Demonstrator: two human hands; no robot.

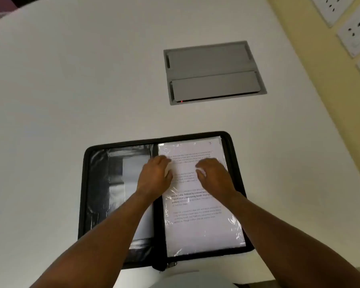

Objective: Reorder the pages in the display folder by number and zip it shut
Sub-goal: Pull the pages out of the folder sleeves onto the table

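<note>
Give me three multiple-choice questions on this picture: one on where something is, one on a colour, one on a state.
1. Where do both hands rest?
A. on the right-hand page
B. on the grey hatch
C. on the bare table

2. What colour is the folder's edge?
A. red
B. black
C. yellow

3. The folder is:
A. zipped shut
B. lying open
C. standing upright

Answers:
1 A: the left hand and right hand lie on the printed page in its clear sleeve.
2 B: the folder has a black border.
3 B: both halves lie flat on the table, the grey hatch beyond.
</note>
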